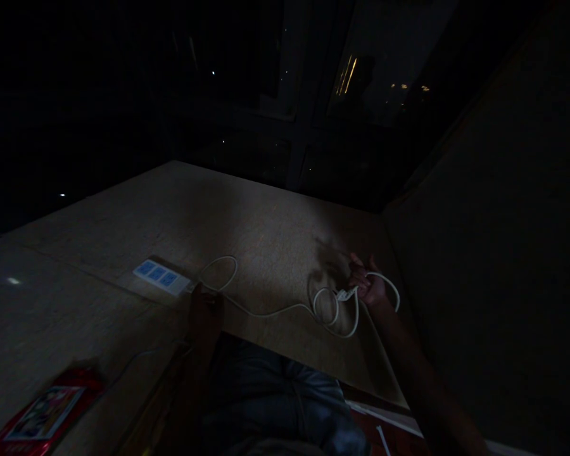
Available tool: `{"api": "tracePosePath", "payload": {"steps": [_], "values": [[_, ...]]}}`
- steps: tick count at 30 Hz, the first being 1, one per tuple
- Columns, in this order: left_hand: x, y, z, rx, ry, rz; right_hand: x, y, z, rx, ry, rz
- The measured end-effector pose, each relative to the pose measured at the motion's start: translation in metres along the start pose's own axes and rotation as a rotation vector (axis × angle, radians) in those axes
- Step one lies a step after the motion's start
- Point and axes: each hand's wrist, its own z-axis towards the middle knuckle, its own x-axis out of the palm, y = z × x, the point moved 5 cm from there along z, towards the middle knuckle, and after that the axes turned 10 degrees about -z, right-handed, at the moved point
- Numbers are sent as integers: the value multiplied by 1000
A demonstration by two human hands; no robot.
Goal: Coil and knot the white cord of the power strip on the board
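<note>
The scene is very dark. A white power strip (162,277) with blue sockets lies on a pale wooden tabletop (266,228). Its white cable (275,310) runs right across the table in loops. My right hand (368,284) is closed on the looped end of the cable, near the plug, by the table's right edge. My left hand (205,308) rests in shadow on the cable just right of the power strip; its fingers look curled on the cable.
A red packet with a colourful label (42,415) lies at the near left. A dark wall panel (494,253) stands to the right of the table. Dark windows with small distant lights (346,76) are behind. My lap in jeans (285,392) shows below the table edge.
</note>
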Motion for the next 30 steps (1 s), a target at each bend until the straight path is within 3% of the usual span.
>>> {"api": "tracePosePath", "payload": {"steps": [2, 5, 10, 12, 17, 22, 27, 30], "values": [[15, -16, -19, 178, 53, 192, 12, -3, -1, 32, 35, 10], [54, -21, -61, 347, 332, 336, 38, -5, -3, 73, 87, -19], [124, 13, -125, 438, 1008, 494, 90, 1, -12, 109, 204, -115], [140, 31, -132, 435, 1155, 523, 102, 5, -19, 114, 239, -133], [149, 61, -120, 459, 1222, 604, 96, 11, -31, 83, 253, -149], [151, 64, -115, 539, 1268, 729, 71, 10, -32, -12, 164, -33], [143, 65, -96, 452, 1103, 714, 38, 6, -28, -81, -28, 181], [135, 66, -79, 452, 975, 645, 15, -3, -28, -2, -152, 253]]}}
